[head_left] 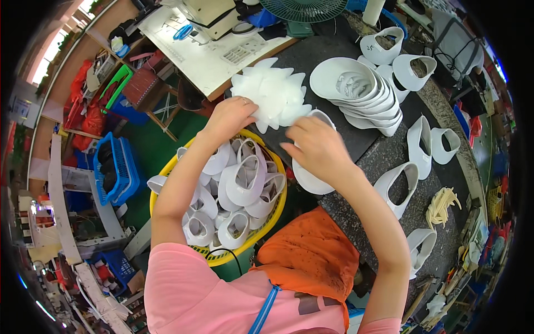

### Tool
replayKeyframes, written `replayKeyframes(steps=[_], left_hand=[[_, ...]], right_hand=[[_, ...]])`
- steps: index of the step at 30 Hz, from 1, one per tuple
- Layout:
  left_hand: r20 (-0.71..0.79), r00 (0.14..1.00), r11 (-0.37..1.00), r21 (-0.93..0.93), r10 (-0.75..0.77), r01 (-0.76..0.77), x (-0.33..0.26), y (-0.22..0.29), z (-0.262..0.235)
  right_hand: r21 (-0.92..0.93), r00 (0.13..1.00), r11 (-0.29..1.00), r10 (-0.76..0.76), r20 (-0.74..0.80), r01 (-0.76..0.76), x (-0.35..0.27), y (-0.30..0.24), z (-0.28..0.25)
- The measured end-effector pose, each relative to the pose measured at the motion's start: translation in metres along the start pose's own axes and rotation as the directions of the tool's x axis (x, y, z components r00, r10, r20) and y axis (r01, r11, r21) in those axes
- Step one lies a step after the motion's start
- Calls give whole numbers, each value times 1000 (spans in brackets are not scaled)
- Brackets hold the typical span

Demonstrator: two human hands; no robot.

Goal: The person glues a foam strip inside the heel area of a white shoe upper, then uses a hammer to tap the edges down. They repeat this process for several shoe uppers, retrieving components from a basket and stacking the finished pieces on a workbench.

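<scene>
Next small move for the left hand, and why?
Probably pinch one sheet off the pile of white pointed pieces: the left hand has its fingertips at the pile's edge, while the right hand is over a white visor-shaped piece.

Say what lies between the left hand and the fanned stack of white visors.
In the head view: a pile of white pointed pieces, then some dark tabletop.

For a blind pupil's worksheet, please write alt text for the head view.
A person's left hand touches a jagged-edged white pile on a worktable; the right hand is over a white visor. A yellow basket holds more visors.
</scene>
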State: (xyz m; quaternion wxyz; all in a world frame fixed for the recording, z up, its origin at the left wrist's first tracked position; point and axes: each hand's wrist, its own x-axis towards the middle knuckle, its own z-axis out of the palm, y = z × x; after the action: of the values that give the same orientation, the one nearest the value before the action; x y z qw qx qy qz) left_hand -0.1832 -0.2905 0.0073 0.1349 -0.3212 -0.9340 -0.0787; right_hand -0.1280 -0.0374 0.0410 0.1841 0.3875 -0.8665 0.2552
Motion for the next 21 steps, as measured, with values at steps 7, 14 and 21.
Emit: replayKeyframes(steps=[7, 14, 21], left_hand=[[79, 985, 979, 124, 152, -161, 7, -5, 17], [-407, 153, 425, -898, -900, 112, 6, -139, -47], [-126, 765, 142, -989, -631, -46, 59, 35, -96]], right_hand=[[-3, 973, 998, 61, 221, -62, 45, 30, 81], [15, 957, 997, 70, 281, -77, 48, 4, 77], [878, 728, 383, 683, -61, -286, 50, 8, -15]])
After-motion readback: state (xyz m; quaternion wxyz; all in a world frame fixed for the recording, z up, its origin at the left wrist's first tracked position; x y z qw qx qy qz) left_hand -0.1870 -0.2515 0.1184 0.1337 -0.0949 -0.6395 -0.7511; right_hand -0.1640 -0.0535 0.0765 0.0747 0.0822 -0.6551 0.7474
